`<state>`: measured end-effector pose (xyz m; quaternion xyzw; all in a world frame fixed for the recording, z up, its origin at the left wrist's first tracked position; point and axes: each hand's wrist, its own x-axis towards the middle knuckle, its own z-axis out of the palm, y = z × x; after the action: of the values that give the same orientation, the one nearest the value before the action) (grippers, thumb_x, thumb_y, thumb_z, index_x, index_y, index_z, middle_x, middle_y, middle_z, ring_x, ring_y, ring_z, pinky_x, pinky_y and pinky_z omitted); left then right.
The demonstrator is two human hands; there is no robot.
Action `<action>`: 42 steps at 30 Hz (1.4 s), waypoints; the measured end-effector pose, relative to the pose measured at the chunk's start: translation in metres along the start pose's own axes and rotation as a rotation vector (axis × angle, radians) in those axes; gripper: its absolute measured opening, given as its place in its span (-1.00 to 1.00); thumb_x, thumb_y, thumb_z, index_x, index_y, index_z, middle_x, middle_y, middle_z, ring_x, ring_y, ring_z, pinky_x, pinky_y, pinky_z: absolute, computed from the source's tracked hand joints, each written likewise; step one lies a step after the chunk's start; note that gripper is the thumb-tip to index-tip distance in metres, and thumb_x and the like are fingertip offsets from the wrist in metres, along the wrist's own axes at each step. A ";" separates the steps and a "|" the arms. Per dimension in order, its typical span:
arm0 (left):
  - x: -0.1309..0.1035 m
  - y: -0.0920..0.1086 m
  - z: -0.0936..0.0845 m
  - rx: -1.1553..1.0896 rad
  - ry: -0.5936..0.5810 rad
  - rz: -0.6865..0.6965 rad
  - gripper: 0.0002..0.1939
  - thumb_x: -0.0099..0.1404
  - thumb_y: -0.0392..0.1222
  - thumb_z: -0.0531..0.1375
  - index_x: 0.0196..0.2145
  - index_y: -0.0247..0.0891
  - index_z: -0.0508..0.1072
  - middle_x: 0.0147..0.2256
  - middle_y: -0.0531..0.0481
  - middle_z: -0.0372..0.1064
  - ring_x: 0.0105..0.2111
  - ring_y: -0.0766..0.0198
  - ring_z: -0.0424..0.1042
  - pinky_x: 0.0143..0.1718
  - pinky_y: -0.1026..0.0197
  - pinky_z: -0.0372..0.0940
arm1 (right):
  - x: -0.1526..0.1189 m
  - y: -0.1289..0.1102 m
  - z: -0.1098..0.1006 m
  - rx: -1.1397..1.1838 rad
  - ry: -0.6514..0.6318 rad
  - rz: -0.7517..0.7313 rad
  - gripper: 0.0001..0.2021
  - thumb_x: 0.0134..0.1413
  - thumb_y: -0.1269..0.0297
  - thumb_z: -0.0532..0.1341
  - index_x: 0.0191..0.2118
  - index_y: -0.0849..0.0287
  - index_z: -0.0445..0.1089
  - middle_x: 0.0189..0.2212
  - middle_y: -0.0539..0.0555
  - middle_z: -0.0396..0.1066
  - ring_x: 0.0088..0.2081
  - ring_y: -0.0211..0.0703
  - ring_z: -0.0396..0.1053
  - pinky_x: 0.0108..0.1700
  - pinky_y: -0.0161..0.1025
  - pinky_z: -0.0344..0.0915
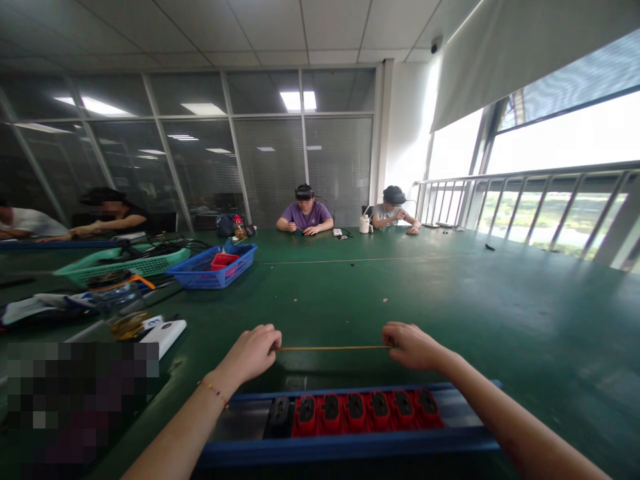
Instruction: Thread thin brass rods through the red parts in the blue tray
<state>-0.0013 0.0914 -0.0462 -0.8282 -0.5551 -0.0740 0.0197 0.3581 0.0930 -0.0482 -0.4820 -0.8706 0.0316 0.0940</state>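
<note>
A thin yellow-brown strand (333,348) runs straight and level between my two hands, above the green table. My left hand (257,350) has its fingers closed on one end, and my right hand (413,345) pinches the other. Whether it is a stiff stick or a stretched band I cannot tell. Just below my hands lies a long blue-edged tray (350,450). In it stands a row of several red blocks with black tops (354,413), with one all-black block (280,417) at the left end. Neither hand touches the blocks.
To the left are a blue basket (210,279) with a red item, a green basket (90,268) of black cables, a jar (115,293) and a white power bank (167,337). Several people sit along the far side; one wears a purple shirt (306,217). A railing (530,200) lines the right.
</note>
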 end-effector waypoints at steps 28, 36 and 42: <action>-0.074 0.037 -0.016 -0.610 -0.125 -0.177 -0.58 0.15 0.16 0.01 -0.26 -0.20 0.39 -0.54 0.10 0.27 -0.50 0.30 0.26 -0.49 0.36 0.12 | -0.090 -0.033 -0.012 0.576 0.058 0.209 -0.72 0.09 0.01 0.01 -0.26 0.11 0.26 -0.62 -0.10 0.20 -0.55 -0.30 0.17 -0.52 -0.40 0.11; -0.075 0.038 -0.012 -0.624 -0.120 -0.161 -0.64 0.17 0.10 0.02 -0.28 -0.19 0.41 -0.51 0.09 0.31 -0.48 0.30 0.28 -0.47 0.37 0.14 | -0.091 -0.029 -0.013 0.510 -0.022 0.210 -0.68 0.09 -0.02 0.00 -0.26 0.09 0.31 -0.58 -0.08 0.26 -0.54 -0.30 0.18 -0.50 -0.40 0.10; -0.075 0.042 -0.016 -0.683 -0.185 -0.126 -0.64 0.19 0.10 0.00 -0.26 -0.18 0.40 -0.46 0.07 0.35 -0.45 0.30 0.29 -0.45 0.38 0.16 | -0.092 -0.028 -0.014 0.554 -0.046 0.204 -0.68 0.09 -0.02 0.00 -0.21 0.08 0.31 -0.51 -0.05 0.32 -0.48 -0.26 0.23 -0.48 -0.40 0.14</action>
<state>0.0084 0.0051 -0.0395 -0.7545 -0.5476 -0.1811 -0.3132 0.3854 0.0001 -0.0424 -0.5223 -0.7777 0.2882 0.1984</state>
